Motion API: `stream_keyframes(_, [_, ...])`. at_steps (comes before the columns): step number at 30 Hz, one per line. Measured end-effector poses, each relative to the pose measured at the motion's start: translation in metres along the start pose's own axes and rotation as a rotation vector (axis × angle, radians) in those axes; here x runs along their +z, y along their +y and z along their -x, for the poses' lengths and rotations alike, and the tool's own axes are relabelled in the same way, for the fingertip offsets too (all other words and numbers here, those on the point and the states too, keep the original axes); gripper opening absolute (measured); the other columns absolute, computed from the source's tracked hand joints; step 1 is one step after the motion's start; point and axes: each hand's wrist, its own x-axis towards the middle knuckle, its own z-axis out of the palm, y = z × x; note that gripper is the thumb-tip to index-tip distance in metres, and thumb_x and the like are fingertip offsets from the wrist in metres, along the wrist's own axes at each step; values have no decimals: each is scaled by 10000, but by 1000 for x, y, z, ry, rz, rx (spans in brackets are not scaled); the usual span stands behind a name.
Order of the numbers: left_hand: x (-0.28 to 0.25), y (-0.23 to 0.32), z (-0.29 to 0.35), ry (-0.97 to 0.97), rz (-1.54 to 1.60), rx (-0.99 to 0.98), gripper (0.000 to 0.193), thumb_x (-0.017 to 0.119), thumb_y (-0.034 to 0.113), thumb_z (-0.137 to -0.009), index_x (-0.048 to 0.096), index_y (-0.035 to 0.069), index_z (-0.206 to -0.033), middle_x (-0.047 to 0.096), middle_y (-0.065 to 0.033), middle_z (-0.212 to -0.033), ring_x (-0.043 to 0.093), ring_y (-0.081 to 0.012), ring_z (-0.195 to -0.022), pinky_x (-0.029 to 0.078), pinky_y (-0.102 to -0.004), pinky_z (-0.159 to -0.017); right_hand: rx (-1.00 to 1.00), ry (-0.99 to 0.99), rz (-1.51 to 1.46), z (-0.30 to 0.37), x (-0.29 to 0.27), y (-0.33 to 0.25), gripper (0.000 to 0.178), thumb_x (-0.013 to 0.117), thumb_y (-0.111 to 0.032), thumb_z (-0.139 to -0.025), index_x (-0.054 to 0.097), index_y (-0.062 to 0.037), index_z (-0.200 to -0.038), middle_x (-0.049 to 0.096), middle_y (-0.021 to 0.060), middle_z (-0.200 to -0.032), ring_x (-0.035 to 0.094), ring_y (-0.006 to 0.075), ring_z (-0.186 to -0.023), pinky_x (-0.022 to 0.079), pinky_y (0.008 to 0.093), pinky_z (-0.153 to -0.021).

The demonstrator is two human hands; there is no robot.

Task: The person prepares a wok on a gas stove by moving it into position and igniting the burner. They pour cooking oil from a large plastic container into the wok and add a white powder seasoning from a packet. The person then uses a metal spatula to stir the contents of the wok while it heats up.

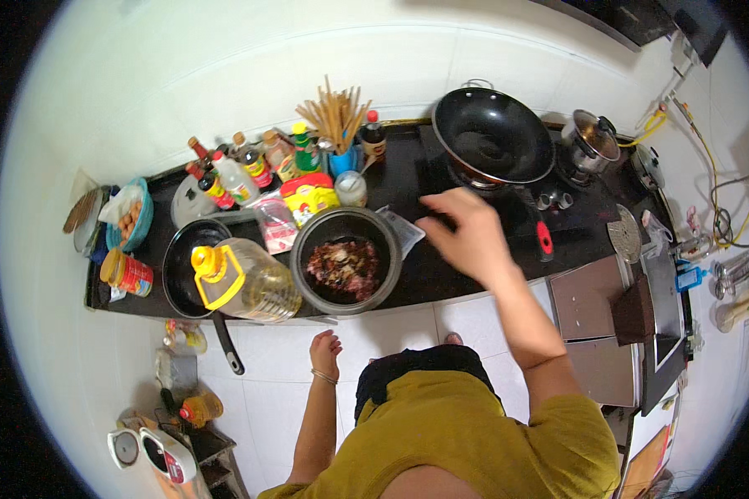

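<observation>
Over the dark counter, my right hand (468,239) reaches in with thumb and fingers apart and nothing visible between them. Beside its fingertips lies a small clear plastic bag (404,230). A dark round pot (302,277) to the left holds minced meat (345,268) with pale and dark seasoning on it. In front of the counter edge hangs my left hand (325,353), its fingers loosely bent and nothing seen in them. A large oil jug (262,283) with a yellow cap and handle stands left of the pot, partly over a black frying pan (177,266).
A black wok (495,137) sits on the stove at the back right, near a lidded steel pot (589,141). Several sauce bottles (252,164) and a blue holder (347,160) of chopsticks line the wall. A turquoise basket (144,218) of eggs stands far left. The pan's handle (228,343) overhangs the edge.
</observation>
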Motion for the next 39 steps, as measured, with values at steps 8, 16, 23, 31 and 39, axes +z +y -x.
stream_keyframes(8, [252, 1, 88, -800, -416, 195, 234, 520, 149, -885, 521, 9, -1073, 594, -65, -872, 550, -123, -792, 454, -269, -686, 761, -89, 162, 97, -100, 193, 412, 562, -380, -831, 624, 27, -824, 612, 201, -836, 598, 323, -771, 467, 373, -683])
stream_keyframes(16, [411, -27, 125, -821, -322, 126, 200, 460, 223, -921, 499, 41, -994, 557, -35, -752, 513, -105, -597, 426, -237, -530, 936, -429, -997, 94, -97, 210, 411, 566, -360, -840, 608, 47, -868, 619, 125, -795, 579, 180, -650, 466, 290, -596])
stream_keyframes(23, [454, 22, 161, -663, -363, 241, 208, 473, 263, -906, 489, 66, -839, 470, 3, -570, 422, -80, -451, 329, -203, -403, 921, -421, -1287, 54, -123, 195, 357, 555, -347, -824, 575, 5, -772, 625, 143, -811, 566, 201, -516, 439, 300, -381])
stream_keyframes(31, [480, 51, 171, -592, -467, 243, 187, 507, 250, -878, 461, 70, -850, 474, -1, -610, 427, -77, -445, 323, -195, -370, 867, -292, -1445, 34, -134, 193, 370, 513, -333, -854, 578, 19, -758, 618, 151, -737, 459, 178, -338, 420, 319, -316])
stream_keyframes(39, [444, 13, 157, -647, -424, 286, 214, 500, 265, -893, 464, 62, -839, 479, 0, -624, 433, -76, -474, 349, -198, -417, 802, -330, -1327, 68, -99, 211, 352, 544, -303, -852, 612, 42, -846, 625, 119, -728, 590, 177, -588, 478, 279, -536])
